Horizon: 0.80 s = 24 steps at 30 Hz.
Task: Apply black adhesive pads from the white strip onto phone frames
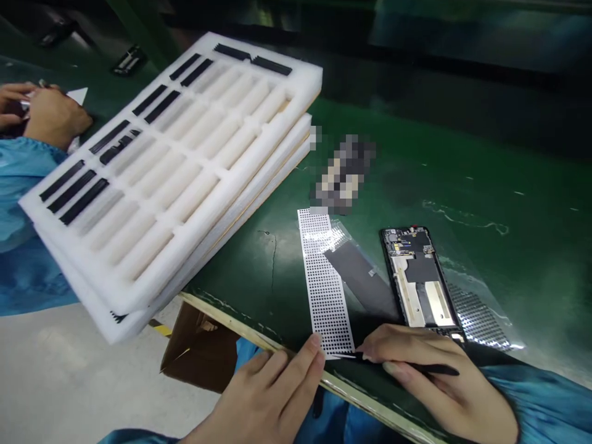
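Note:
A white strip with rows of small black dots (326,290) lies on the green table near its front edge. My left hand (268,394) rests its outstretched fingertips on the strip's lower left corner. Black tweezers (432,369) are gripped in my right hand (444,376), with their tips at the strip's bottom edge. Just beyond that hand lies an opened phone (416,277), its circuit board and pale metal inside showing; the hand covers part of its lower end. Between strip and phone is a dark grey sheet with clear film (361,277), partly under the strip.
Stacked white foam trays (259,139) with black parts in some slots stand at the left. Clear film with dark dots (481,317) lies right of the phone. A cardboard box (198,348) sits below the table edge. Another person's hands (55,117) are at far left.

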Each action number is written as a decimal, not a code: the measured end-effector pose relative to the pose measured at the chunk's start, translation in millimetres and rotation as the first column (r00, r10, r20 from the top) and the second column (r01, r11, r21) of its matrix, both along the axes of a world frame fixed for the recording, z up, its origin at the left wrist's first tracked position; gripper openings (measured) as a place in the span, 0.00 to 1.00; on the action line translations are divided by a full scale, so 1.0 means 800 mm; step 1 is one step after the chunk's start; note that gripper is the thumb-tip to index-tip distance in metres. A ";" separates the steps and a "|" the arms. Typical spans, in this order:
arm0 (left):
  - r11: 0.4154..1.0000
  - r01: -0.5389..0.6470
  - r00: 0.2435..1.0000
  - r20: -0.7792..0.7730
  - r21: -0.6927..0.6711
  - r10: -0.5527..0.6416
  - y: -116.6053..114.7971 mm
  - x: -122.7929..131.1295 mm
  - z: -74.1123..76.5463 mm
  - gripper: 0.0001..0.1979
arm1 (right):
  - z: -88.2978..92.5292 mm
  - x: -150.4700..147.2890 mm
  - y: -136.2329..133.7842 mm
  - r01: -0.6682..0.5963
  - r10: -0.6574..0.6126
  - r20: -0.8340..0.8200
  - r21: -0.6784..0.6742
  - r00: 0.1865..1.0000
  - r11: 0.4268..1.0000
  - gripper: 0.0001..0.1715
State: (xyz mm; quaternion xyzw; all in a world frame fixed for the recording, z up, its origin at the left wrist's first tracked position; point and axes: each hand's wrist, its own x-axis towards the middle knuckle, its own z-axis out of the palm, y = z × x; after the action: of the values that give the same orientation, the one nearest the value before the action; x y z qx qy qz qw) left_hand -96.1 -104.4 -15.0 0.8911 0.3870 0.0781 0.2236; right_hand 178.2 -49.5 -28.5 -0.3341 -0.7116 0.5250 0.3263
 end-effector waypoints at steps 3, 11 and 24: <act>0.728 -0.304 0.795 0.257 -0.615 0.549 -0.008 0.017 0.007 0.22 | 0.007 0.004 -0.004 0.138 -0.139 -0.016 -0.041 0.990 0.990 0.12; 0.149 0.141 0.434 0.196 -0.979 0.879 0.007 0.068 0.014 0.23 | 0.027 -0.004 -0.022 0.427 -0.412 0.172 -0.055 0.895 0.903 0.12; 0.275 0.296 0.322 0.367 -0.915 0.873 0.022 0.081 0.007 0.18 | 0.021 0.007 -0.022 0.406 -0.416 0.279 0.098 0.865 0.909 0.12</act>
State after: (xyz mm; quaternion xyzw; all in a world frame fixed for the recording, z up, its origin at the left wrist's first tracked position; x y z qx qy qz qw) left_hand -31.5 -87.1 -9.5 0.2740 0.3709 0.3595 0.8112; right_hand 183.6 -66.9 -11.4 -0.5461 -0.6739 0.3751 0.3271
